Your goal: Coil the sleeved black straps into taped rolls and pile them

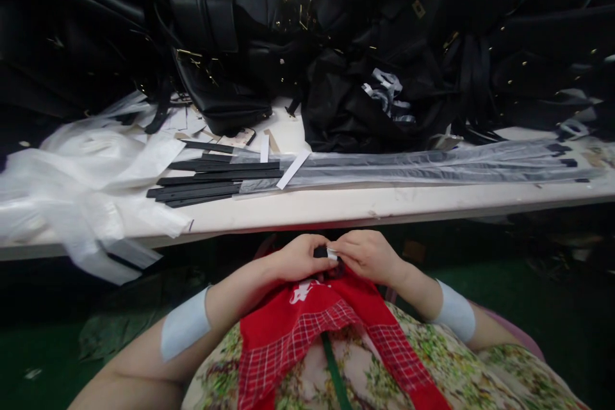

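Note:
Both hands meet just below the table's front edge, over my lap. My left hand (298, 257) and my right hand (366, 255) are closed, fingertips pinched together on a small dark piece with a white tab (328, 254). The piece is mostly hidden by my fingers. Under the hands lies a red apron (307, 320) with checked trim. Both forearms carry pale blue patches.
A white table (336, 205) carries black straps (202, 187) at its front, long strips in clear wrap (432, 170) and white paper slips. Crumpled clear plastic (81, 186) hangs over the left edge. Black bags with gold hardware (221, 45) are piled at the back.

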Motion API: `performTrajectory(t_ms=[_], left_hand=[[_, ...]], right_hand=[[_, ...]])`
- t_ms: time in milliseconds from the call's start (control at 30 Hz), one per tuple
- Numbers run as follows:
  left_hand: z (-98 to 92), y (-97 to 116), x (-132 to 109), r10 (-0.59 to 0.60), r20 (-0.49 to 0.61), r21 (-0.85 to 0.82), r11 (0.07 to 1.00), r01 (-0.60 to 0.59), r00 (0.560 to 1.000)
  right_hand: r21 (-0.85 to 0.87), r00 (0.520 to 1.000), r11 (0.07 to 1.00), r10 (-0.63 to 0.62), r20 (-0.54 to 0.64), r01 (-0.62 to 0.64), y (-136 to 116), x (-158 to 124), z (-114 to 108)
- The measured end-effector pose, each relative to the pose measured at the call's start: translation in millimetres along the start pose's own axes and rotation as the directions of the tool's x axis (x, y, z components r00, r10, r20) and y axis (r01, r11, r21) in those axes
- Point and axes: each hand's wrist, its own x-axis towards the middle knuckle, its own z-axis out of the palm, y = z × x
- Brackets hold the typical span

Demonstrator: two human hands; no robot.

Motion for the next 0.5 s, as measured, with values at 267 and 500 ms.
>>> performTrajectory(t_ms=[267,500], left_hand=[[-1.1,12,17,-0.04,-0.165,-0.406,0.914,-0.031,0.985],[-1.5,3,37,0.106,-0.142,-0.223,0.965,-0.136,0.984]], right_hand=[[-0.17,0.998,0.984,0.054,-0.031,-0.059,-5,-7,5],[-0.012,0.833,0.952,0.261,-0.489,-0.305,60,-28,-59]])
